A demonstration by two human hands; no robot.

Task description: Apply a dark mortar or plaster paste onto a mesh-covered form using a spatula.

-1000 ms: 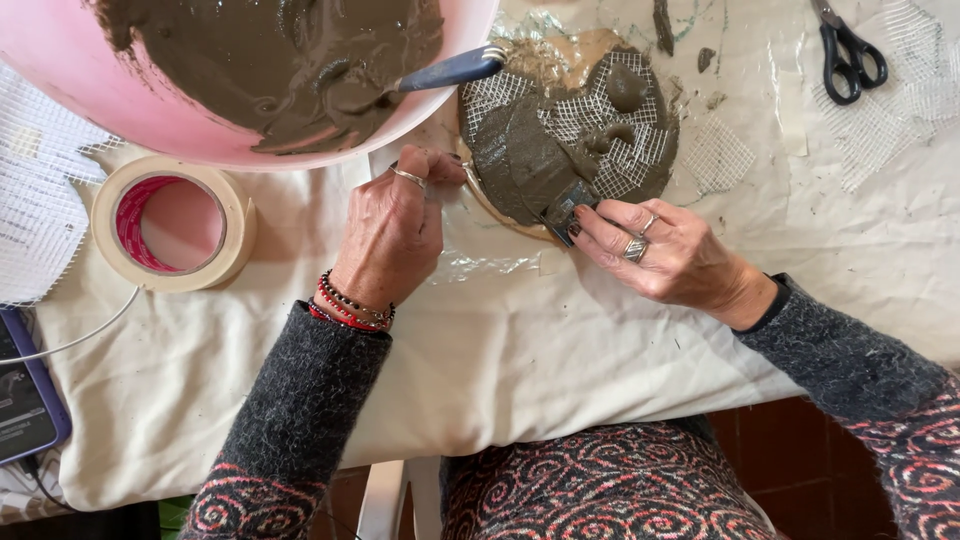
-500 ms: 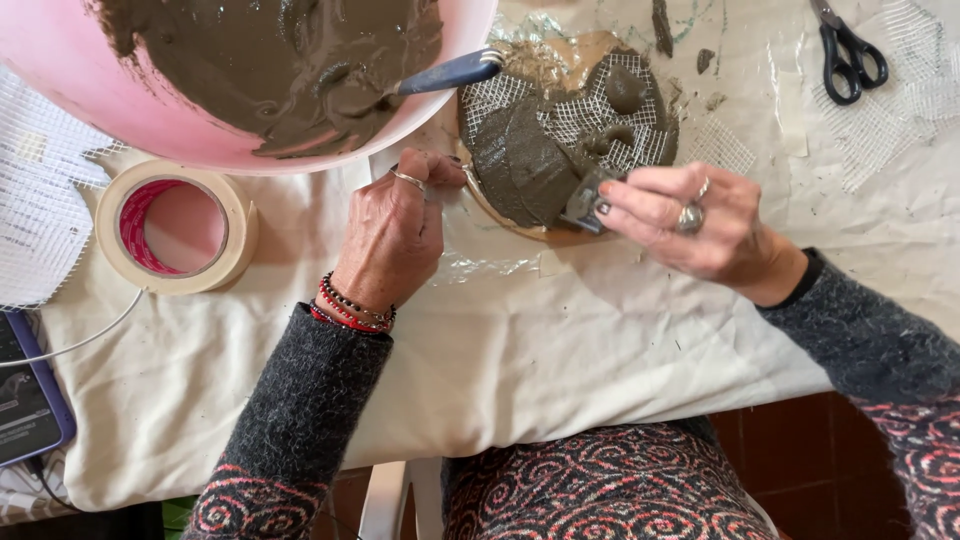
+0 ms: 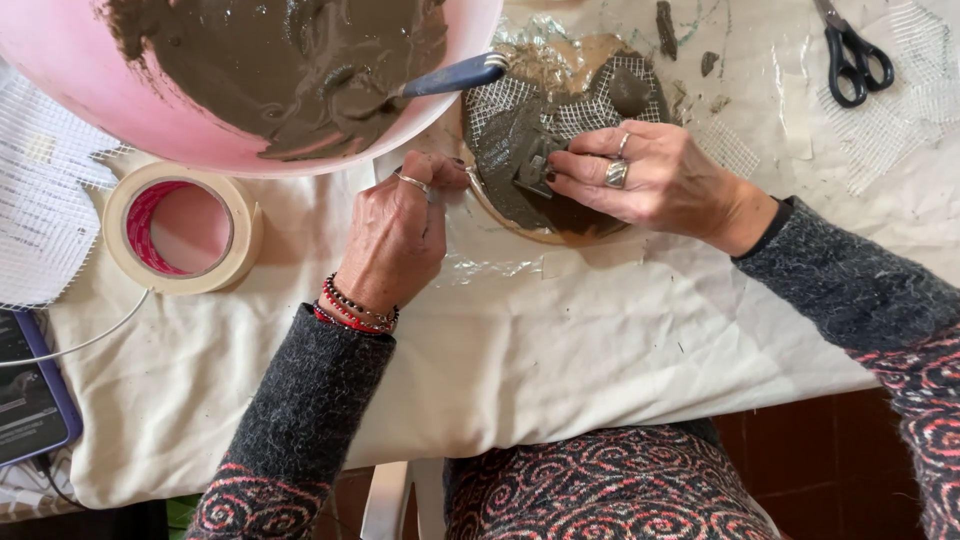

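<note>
A small scraper [image 3: 535,172] was pinched in the right hand [image 3: 650,180] over the round mesh-covered mould [image 3: 560,140], whose near-left rim was steadied by the curled left hand [image 3: 400,235].

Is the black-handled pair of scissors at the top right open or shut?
Shut: the scissors lie flat on the white cloth, handle loops side by side, blades together toward the frame edge.

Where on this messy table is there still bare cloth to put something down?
The widest bare patch of white cloth lies along the near edge, between the left hand and the right hand's sleeve. A smaller one sits below the tape roll. The far side is crowded: pink bowl, mesh-covered form, scissors, mesh scraps.
</note>
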